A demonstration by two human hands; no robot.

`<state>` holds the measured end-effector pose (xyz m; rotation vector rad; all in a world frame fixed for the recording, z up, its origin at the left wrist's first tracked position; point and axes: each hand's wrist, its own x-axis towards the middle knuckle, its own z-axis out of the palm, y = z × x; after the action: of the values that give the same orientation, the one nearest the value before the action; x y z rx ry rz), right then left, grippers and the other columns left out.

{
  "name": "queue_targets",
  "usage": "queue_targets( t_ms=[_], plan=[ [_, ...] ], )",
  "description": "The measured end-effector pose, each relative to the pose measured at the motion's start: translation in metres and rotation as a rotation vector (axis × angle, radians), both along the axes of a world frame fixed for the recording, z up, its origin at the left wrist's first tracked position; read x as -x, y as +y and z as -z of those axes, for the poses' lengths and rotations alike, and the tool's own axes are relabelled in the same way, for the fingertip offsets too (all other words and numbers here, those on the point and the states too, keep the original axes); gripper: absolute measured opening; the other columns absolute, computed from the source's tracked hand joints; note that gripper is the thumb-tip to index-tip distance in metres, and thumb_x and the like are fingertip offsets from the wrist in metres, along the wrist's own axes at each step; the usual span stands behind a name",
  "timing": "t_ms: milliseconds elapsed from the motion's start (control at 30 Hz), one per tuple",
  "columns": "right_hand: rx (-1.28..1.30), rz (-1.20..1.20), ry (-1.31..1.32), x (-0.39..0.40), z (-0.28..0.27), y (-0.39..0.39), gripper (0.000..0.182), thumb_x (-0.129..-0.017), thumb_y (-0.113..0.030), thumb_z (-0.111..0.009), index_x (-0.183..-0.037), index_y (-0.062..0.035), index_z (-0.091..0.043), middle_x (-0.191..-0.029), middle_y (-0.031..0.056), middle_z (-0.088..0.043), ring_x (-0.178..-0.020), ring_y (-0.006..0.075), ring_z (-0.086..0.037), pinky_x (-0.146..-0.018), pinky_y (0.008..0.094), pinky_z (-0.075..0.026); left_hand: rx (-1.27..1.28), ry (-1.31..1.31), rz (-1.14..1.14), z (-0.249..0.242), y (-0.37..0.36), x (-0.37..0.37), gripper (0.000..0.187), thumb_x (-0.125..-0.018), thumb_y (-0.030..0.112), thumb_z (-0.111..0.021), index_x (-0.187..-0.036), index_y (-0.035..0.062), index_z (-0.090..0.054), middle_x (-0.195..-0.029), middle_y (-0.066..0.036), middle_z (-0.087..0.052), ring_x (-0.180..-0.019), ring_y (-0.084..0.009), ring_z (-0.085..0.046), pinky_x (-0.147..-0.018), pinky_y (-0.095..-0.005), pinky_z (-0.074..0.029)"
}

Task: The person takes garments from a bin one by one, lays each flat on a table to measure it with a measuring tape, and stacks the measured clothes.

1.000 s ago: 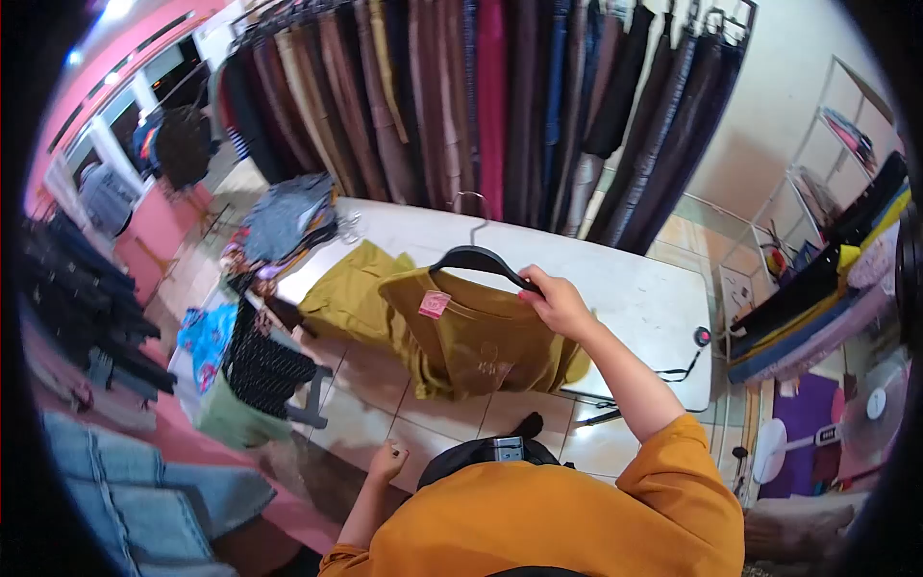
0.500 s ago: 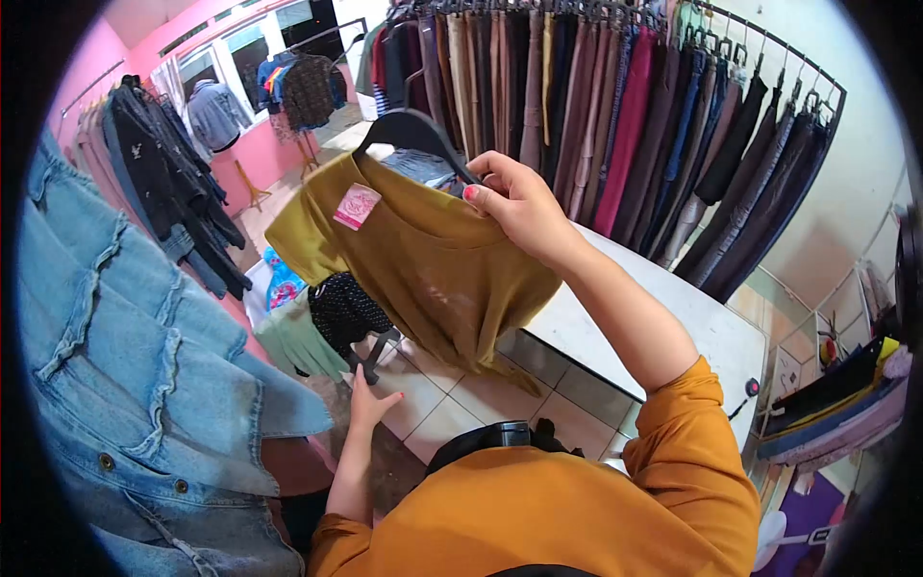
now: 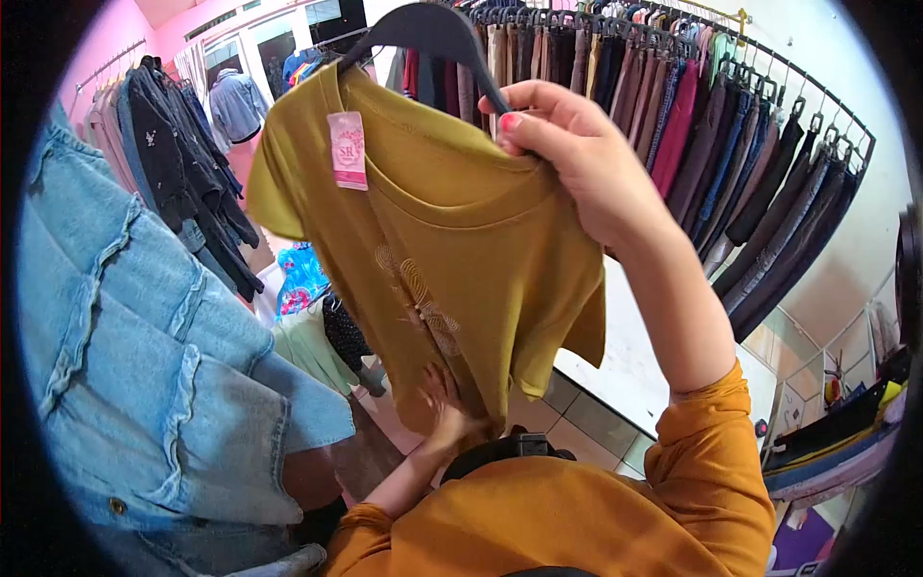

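Note:
A mustard-olive T-shirt hangs on a black hanger in front of me. My right hand is closed on the hanger's arm and the shirt's neckline at the right shoulder, thumb toward me. A pink-and-white tag hangs at the left of the neckline, and a pale printed design runs down the front. Low on the shirt, my left hand rests with fingers spread against the fabric.
A large denim garment hangs close on my left. Trousers line a rack at the back, above a white table. Dark jackets hang at far left. Folded clothes are stacked at right.
My right hand has raised the shirt closer, and its front now faces me more fully. My left hand has moved right, from beside a dark hanger-like piece onto the shirt.

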<state>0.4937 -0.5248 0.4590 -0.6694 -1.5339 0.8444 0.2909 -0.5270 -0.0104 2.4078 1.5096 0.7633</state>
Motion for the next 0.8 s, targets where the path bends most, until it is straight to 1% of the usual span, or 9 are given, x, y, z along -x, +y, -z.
queue_targets(
  t_ms=[33,133,233,400,500,600,700,733,800],
  plan=[
    [-0.001,0.018,-0.005,-0.005,-0.004,-0.001,0.021,-0.090,-0.012,-0.054,-0.106,-0.0001,-0.056,-0.078,-0.0032,-0.053,-0.073,0.0031,-0.047,-0.071,0.0166,-0.039,0.004,0.002,-0.002,-0.006,0.006,-0.004,0.148,-0.042,0.056,-0.084,-0.141,-0.0076,0.005,-0.147,-0.030,0.013,-0.135,-0.0467,0.015,-0.104,-0.0657,0.001],
    [-0.077,0.016,-0.020,-0.036,-0.013,0.010,0.022,-0.088,-0.012,-0.056,-0.106,0.0010,-0.056,-0.079,-0.0015,-0.057,-0.074,0.0049,-0.051,-0.071,0.0176,-0.041,0.210,0.031,-0.580,-0.061,0.039,-0.013,0.128,-0.052,0.037,-0.083,-0.141,-0.0091,-0.003,-0.147,-0.030,0.010,-0.136,-0.0453,0.012,-0.105,-0.0633,0.004],
    [-0.095,0.107,-0.036,-0.070,-0.019,0.023,0.023,-0.090,-0.012,-0.054,-0.109,0.0007,-0.057,-0.077,-0.0023,-0.054,-0.073,0.0043,-0.050,-0.071,0.0170,-0.040,0.099,-0.113,-1.012,-0.076,0.099,0.021,0.113,-0.060,0.025,-0.075,-0.141,-0.0096,-0.004,-0.148,-0.030,0.006,-0.137,-0.0434,0.010,-0.108,-0.0587,0.004],
    [-0.079,0.243,0.079,-0.137,-0.007,0.063,0.026,-0.091,-0.013,-0.051,-0.113,-0.0001,-0.055,-0.076,-0.0040,-0.049,-0.071,0.0042,-0.046,-0.067,0.0164,-0.036,-0.576,-0.186,-1.597,-0.052,0.196,0.130,0.090,-0.078,0.045,-0.059,-0.139,-0.0083,-0.019,-0.137,-0.025,-0.032,-0.124,-0.0379,-0.037,-0.098,-0.0526,-0.033],
    [-0.044,0.352,0.126,-0.183,0.014,0.088,0.026,-0.091,-0.013,-0.051,-0.114,-0.0002,-0.055,-0.075,-0.0046,-0.048,-0.071,0.0046,-0.045,-0.068,0.0169,-0.035,-0.787,-0.023,-1.682,-0.086,0.190,0.148,0.071,-0.084,0.041,-0.052,-0.139,0.0014,-0.030,-0.135,-0.019,-0.039,-0.120,-0.0347,-0.044,-0.092,-0.0479,-0.041],
    [0.021,0.513,0.138,-0.236,0.063,0.121,0.029,-0.091,-0.014,-0.051,-0.116,-0.0002,-0.055,-0.077,-0.0052,-0.049,-0.073,0.0050,-0.045,-0.071,0.0183,-0.035,-0.541,-0.211,-1.473,-0.058,0.199,0.198,0.043,-0.080,0.037,-0.056,-0.121,0.0238,-0.056,-0.129,-0.005,-0.047,-0.106,-0.0336,-0.052,-0.088,-0.0447,-0.045],
    [0.230,0.671,0.155,-0.272,0.131,0.141,0.029,-0.090,-0.014,-0.052,-0.116,-0.0018,-0.056,-0.077,-0.0056,-0.050,-0.073,0.0057,-0.046,-0.070,0.0185,-0.036,-0.300,-0.572,-1.187,-0.069,0.184,0.194,0.034,-0.085,0.034,-0.049,-0.108,0.0160,-0.067,-0.123,-0.011,-0.053,-0.108,-0.0306,-0.052,-0.087,-0.0401,-0.044],
    [0.313,0.628,0.230,-0.279,0.159,0.146,0.026,-0.089,-0.014,-0.053,-0.112,-0.0024,-0.057,-0.077,-0.0061,-0.050,-0.071,0.0055,-0.046,-0.068,0.0180,-0.037,-0.299,-0.276,-1.211,-0.052,0.185,0.221,0.033,-0.089,0.034,-0.045,-0.105,0.0144,-0.066,-0.103,-0.009,-0.063,-0.094,-0.0254,-0.059,-0.084,-0.0389,-0.048],
    [0.432,0.587,0.296,-0.291,0.221,0.158,0.019,-0.088,-0.013,-0.056,-0.105,-0.0039,-0.058,-0.078,-0.0064,-0.051,-0.070,0.0047,-0.047,-0.068,0.0182,-0.038,-0.203,-0.331,-1.166,-0.088,0.186,0.221,0.033,-0.088,0.033,-0.047,-0.102,0.0122,-0.068,-0.097,-0.009,-0.066,-0.085,-0.0266,-0.062,-0.076,-0.0396,-0.049]
  ],
)
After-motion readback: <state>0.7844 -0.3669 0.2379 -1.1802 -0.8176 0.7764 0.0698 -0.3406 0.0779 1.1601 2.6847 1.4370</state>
